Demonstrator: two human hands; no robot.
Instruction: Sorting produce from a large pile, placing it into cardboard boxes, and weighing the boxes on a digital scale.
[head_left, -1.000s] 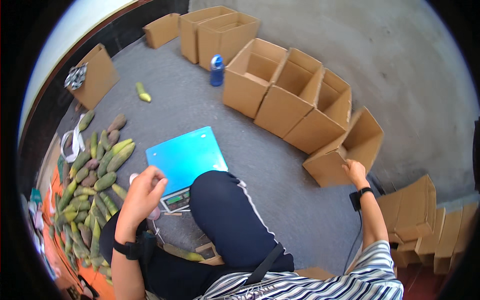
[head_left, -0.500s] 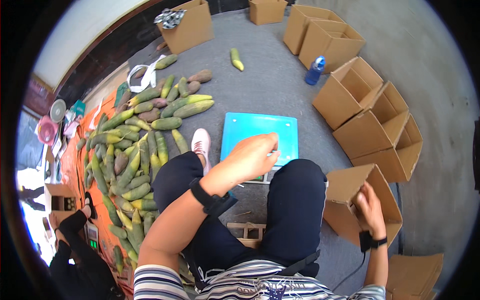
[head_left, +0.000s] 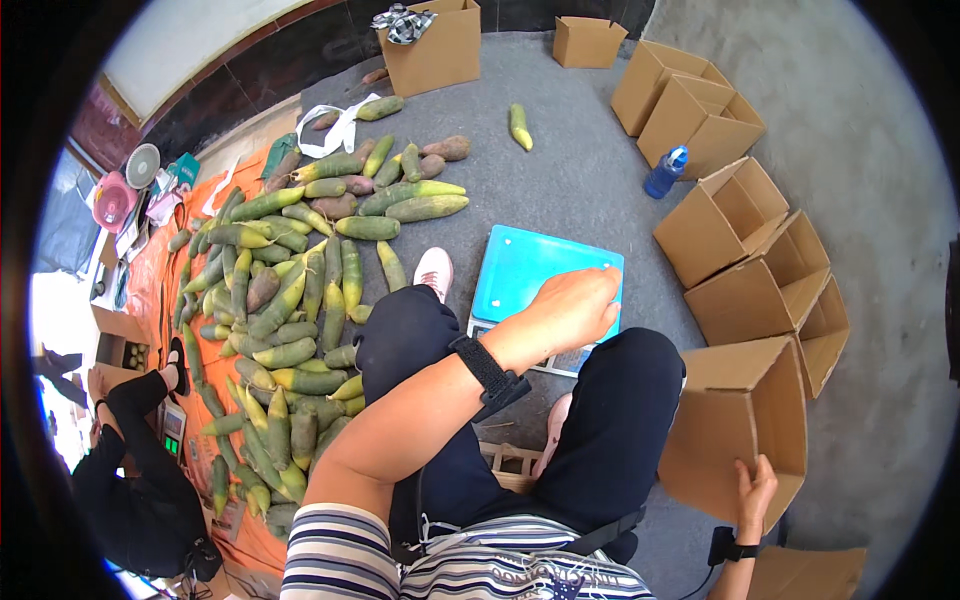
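My left hand [head_left: 572, 308] hangs over the blue plate of a weighing scale [head_left: 530, 262], its fingers curled in and nothing showing in them. The scale lies on the grey floor in front of my knees. At the right, my right hand [head_left: 757, 492] grips the lower edge of an open cardboard box [head_left: 715, 425], which is tilted with its mouth facing right. A big heap of long green and yellowish radish-like vegetables [head_left: 287, 354] spreads to my left, with some brownish-red ones among them.
More open cardboard boxes [head_left: 745, 290] line the right wall. A blue bottle [head_left: 664, 175] stands near them. One vegetable [head_left: 519, 127] lies apart, farther off. A larger box [head_left: 432, 55] with checked cloth stands at the back. Another person [head_left: 140, 480] sits at far left by an orange sheet.
My view has turned, so most things sit farther right. My right hand has moved from inside the box to its lower edge, and the box has turned. My left hand stays over the scale.
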